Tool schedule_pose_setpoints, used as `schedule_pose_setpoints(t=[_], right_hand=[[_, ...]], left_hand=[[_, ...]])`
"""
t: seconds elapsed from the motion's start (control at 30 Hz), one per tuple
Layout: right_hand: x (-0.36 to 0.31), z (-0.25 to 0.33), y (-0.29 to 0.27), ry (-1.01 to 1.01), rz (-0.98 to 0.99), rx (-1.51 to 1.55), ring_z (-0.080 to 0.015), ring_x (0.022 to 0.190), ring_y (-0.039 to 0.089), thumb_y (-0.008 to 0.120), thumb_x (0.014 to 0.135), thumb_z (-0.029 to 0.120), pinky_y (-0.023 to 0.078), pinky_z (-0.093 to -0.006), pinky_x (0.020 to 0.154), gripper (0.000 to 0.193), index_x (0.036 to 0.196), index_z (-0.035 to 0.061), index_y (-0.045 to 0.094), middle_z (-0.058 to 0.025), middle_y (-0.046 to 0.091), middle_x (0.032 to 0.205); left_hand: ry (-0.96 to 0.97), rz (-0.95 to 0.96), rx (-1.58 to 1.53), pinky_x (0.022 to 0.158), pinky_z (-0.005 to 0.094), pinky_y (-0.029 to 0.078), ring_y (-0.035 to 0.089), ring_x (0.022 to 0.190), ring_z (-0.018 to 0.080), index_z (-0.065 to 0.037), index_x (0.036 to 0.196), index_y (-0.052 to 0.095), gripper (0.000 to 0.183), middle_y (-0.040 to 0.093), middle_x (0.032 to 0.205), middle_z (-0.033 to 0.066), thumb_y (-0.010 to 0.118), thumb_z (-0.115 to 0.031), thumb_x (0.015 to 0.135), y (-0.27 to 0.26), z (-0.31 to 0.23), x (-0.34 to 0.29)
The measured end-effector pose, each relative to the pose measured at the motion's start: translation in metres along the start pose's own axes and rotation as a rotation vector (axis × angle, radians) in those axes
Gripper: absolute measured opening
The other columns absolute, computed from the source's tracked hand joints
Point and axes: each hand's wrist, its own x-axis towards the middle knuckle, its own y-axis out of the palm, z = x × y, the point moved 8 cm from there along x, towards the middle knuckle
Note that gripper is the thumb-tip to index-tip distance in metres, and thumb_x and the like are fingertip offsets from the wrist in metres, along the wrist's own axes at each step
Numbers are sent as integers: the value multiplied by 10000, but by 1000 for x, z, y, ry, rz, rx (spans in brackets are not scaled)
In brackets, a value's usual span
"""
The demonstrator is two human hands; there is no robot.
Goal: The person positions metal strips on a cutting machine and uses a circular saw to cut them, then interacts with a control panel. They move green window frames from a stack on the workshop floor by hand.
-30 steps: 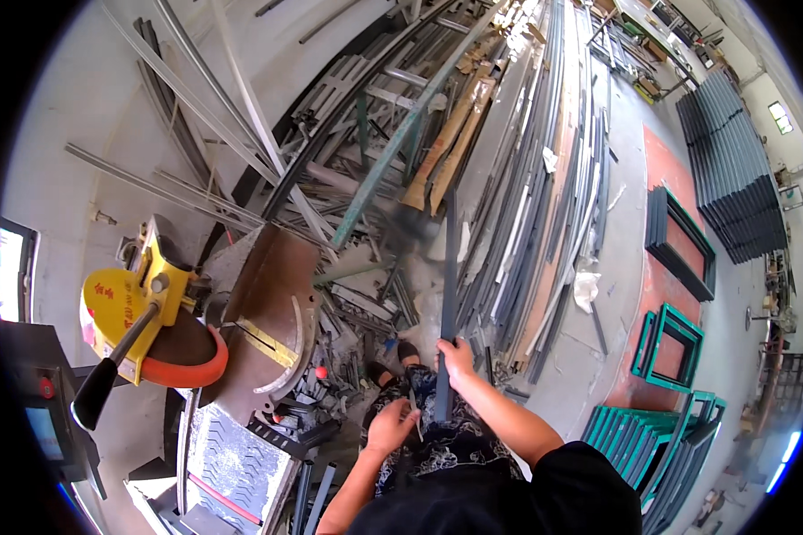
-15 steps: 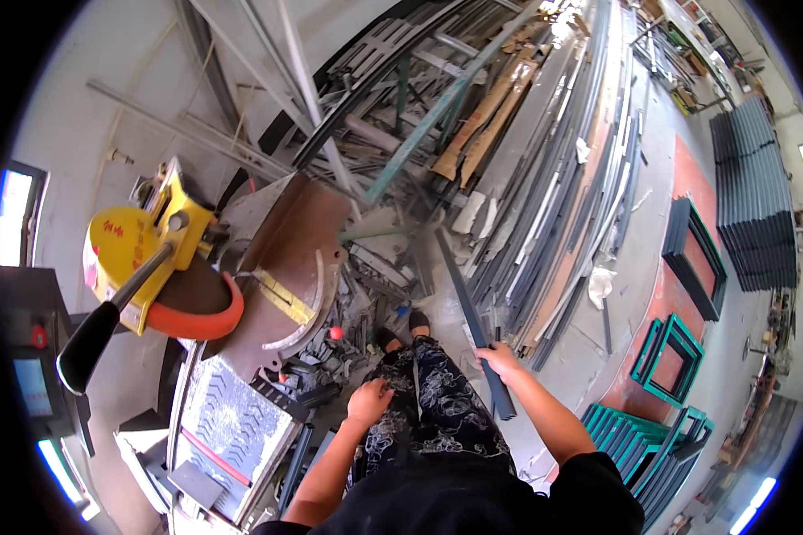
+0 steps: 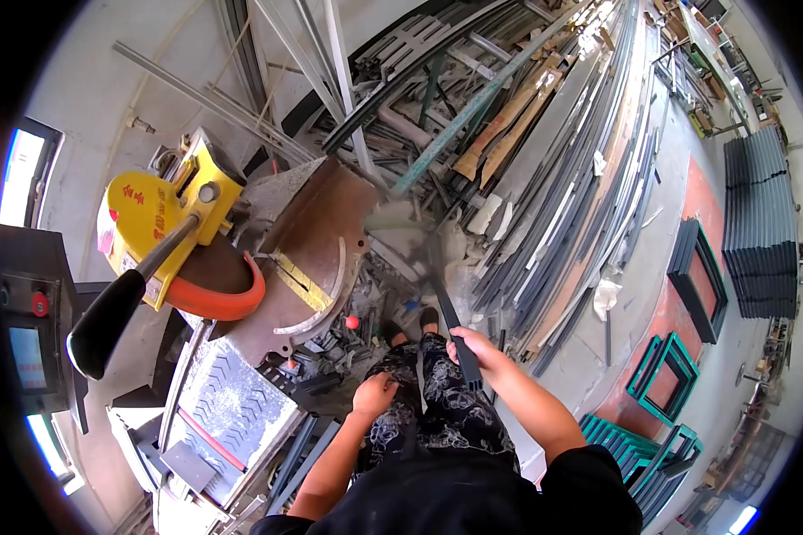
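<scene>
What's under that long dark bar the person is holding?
Below the dark bar, gripped by the right hand, parts of the grey floor and patterned trousers show past its edges. Whatever lies straight beneath the bar and hand is covered.

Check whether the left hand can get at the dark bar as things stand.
Probably yes: nothing shows in the left hand, the dark bar's near end juts past the grip of the right hand, and no object appears to block the gap.
</scene>
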Motion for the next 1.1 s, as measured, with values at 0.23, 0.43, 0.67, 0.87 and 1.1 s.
schedule_pose_setpoints(t=[0.23, 0.43, 0.67, 0.87, 1.1], right_hand=[[11, 62, -19, -510, -300, -774, -215, 497, 594, 655, 856, 185, 487, -365, 482, 241, 932, -27, 570, -111, 601, 671], [26, 151, -22, -841, -562, -1628, -422, 851, 641, 661, 824, 302, 502, -524, 732, 397, 1098, 48, 528, -217, 665, 902], [170, 261, -49, -967, -542, -1789, -399, 825, 641, 649, 817, 204, 521, -498, 690, 356, 1130, 91, 524, -176, 636, 936], [307, 327, -90, -1029, -455, -1870, -326, 816, 658, 651, 784, 155, 545, -449, 665, 450, 1214, 123, 523, -131, 623, 882], [439, 358, -155, -972, -518, -1680, -356, 818, 644, 624, 782, 115, 534, -461, 683, 376, 1146, 126, 532, -129, 615, 912]], left_hand=[[-108, 14, 59, 755, 443, 513, 650, 872, 331, -73, 971, 652, 283, 678, 884, 135, 635, -325, 844, 5, 27, 3], [-175, -30, 5, 734, 459, 512, 644, 844, 344, -72, 921, 646, 232, 672, 858, 138, 619, -290, 847, 40, 33, 17], [-394, 52, 300, 787, 473, 490, 579, 997, 371, -105, 981, 626, 277, 601, 1009, 164, 661, -322, 812, 150, 29, 20], [-815, 395, 597, 961, 508, 431, 420, 1281, 375, -124, 1422, 386, 894, 468, 1336, 180, 676, -629, 745, 212, 17, 52], [-867, 467, 712, 840, 467, 499, 594, 1040, 362, -13, 1369, 401, 1043, 565, 1137, 192, 664, -713, 642, 251, 56, 106]])
